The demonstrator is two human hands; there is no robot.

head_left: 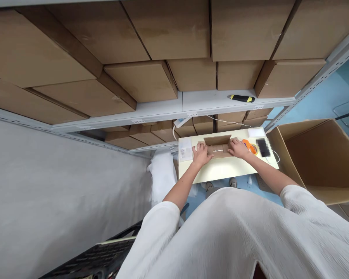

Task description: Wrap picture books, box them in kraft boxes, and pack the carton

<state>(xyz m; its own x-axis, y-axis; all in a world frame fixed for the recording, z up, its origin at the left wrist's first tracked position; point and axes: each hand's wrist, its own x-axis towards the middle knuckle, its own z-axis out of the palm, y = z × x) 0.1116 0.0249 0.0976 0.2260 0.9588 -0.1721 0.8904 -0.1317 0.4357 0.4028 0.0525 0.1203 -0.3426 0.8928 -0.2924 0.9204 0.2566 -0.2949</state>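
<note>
on the table [221,169], the left hand [201,154] and right hand [238,148] are touching opposite ends of an open carton [218,149]; whether they are pinching it, i cannot tell. rightward, an orange tape dispenser [246,144] is lying; a knife [241,98] is resting on a far shelf [203,101].

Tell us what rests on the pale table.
A cardboard box between the left hand and right hand, an orange tape dispenser, a dark pixelated object, a white item and a clear packet. The box hides what's beneath.
</note>
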